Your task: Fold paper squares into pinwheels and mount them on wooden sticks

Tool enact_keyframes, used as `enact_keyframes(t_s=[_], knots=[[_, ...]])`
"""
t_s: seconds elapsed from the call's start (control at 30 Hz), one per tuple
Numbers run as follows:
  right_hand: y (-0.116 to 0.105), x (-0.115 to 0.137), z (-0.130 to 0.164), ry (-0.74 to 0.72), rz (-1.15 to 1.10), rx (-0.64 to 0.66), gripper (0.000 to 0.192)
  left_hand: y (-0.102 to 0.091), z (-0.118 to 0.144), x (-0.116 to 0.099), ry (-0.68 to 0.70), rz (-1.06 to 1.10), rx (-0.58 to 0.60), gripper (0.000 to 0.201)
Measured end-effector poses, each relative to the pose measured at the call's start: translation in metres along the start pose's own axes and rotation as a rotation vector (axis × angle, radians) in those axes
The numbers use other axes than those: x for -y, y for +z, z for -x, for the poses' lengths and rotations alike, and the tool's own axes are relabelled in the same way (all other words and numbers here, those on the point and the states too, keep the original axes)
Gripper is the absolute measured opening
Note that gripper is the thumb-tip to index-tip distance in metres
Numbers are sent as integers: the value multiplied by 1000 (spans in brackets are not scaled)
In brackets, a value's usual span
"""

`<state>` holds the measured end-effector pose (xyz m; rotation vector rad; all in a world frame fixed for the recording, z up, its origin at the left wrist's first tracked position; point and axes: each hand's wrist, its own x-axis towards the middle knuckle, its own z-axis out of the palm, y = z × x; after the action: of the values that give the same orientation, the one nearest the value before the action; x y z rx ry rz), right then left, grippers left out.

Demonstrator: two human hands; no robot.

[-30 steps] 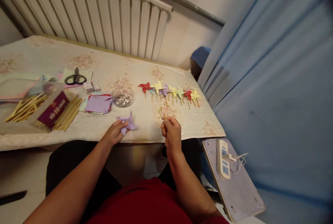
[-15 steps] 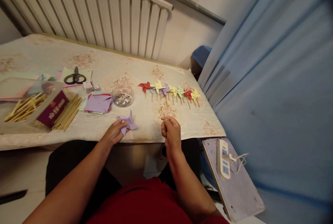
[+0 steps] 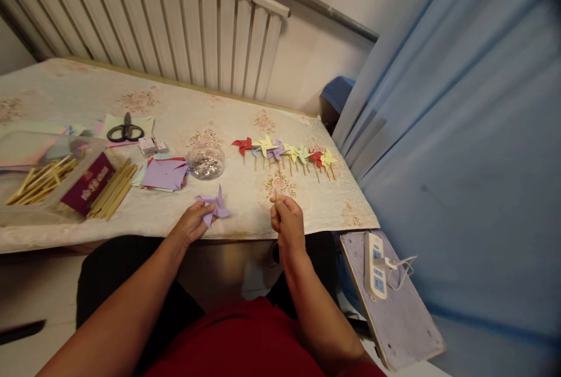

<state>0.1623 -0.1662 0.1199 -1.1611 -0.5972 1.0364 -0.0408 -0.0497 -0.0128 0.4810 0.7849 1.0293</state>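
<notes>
1. A purple paper pinwheel [image 3: 214, 206] is pinched at its near edge by the left hand [image 3: 193, 222], just above the desk [image 3: 245, 114] front edge.
2. A thin wooden stick [image 3: 276, 194] is pinched in the closed fingers of the right hand [image 3: 287, 222]; only its tip shows.
3. The stick's long axis runs near upright, tip pointing away from the person.
4. Judged best: the pinwheel is kept flat and steady, its centre lined up with the stick tip.

Home rm: radiator [image 3: 175, 26], curtain [image 3: 460, 131], cloth-covered table [image 3: 175, 102].
</notes>
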Motion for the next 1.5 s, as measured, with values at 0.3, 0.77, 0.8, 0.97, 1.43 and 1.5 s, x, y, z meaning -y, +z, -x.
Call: enact_keyframes(t_s=[0.3, 0.77, 0.8, 0.97, 1.43, 1.5], knots=[[-1, -2, -1, 18, -29, 19, 23, -1, -1, 1, 15, -7, -1, 20], [-2, 0, -1, 44, -48, 24, 18, 4, 2, -2, 0, 3, -28, 19], [-3, 0, -1, 46, -45, 17, 17, 4, 2, -2, -3, 1, -28, 19], [-5, -2, -3, 35, -55, 19, 19, 5, 3, -2, -9, -1, -22, 20], [-5, -2, -3, 57, -56, 52, 21, 4, 2, -1, -9, -16, -10, 19], [-4, -3, -3, 65, -61, 58, 20, 4, 2, -2, -7, -12, -15, 20]])
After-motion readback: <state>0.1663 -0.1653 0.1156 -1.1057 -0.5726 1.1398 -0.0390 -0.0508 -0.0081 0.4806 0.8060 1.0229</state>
